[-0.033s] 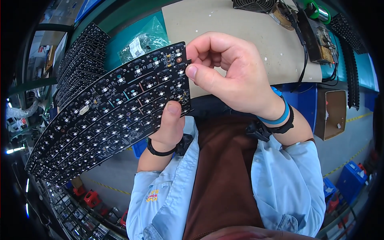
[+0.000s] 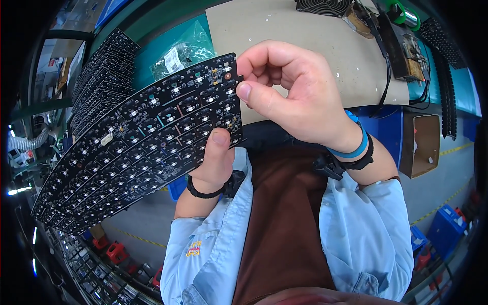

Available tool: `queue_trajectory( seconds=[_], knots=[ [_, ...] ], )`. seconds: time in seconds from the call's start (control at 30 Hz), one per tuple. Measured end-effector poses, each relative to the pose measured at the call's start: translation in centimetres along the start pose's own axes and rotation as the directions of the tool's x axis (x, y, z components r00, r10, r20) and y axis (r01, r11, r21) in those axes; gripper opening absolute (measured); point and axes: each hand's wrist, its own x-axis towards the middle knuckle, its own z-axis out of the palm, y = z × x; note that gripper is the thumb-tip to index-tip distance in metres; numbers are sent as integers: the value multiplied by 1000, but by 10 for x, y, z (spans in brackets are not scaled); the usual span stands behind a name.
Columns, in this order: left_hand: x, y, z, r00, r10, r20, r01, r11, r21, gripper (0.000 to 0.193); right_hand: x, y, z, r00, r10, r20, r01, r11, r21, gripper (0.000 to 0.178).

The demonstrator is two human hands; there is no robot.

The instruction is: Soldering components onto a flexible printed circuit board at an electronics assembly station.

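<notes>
A long black circuit board [image 2: 168, 122] with rows of small white and coloured parts is held up, tilted, on the left. My left hand [image 2: 216, 162] grips its lower edge near the right end. The thumb lies on the board's face, and the other fingers are hidden behind it. At the short right-hand edge is my right hand [image 2: 300, 96], its thumb and index finger bent together at a small notch in the board. Its other fingers curl in and are partly hidden.
Similar boards stand stacked [image 2: 104, 81] behind at left. A clear plastic bag [image 2: 185, 53] of parts lies on the green mat beside a beige sheet [image 2: 300, 28]. At right are a soldering station [image 2: 406, 56], a solder reel [image 2: 406, 16], cables and a cardboard box [image 2: 422, 145].
</notes>
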Motion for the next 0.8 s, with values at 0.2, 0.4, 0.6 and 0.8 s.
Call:
queue_trajectory(
  seconds=[0.2,0.4,0.6,0.8],
  knots=[
    [-5,2,1,999,31,-7,-31,999,-15,68,-2,-2,7,999,-40,-22,39,999,-37,16],
    [-5,5,1,997,74,25,-74,997,25,66,-2,-3,9,1000,-22,-16,23,1000,1,19],
    [-5,3,-1,998,62,6,-62,998,29,68,-1,4,5,999,-53,-2,53,999,0,21],
    [0,7,7,994,105,-29,-104,994,22,73,2,9,-3,997,-77,11,76,996,49,20]
  ],
)
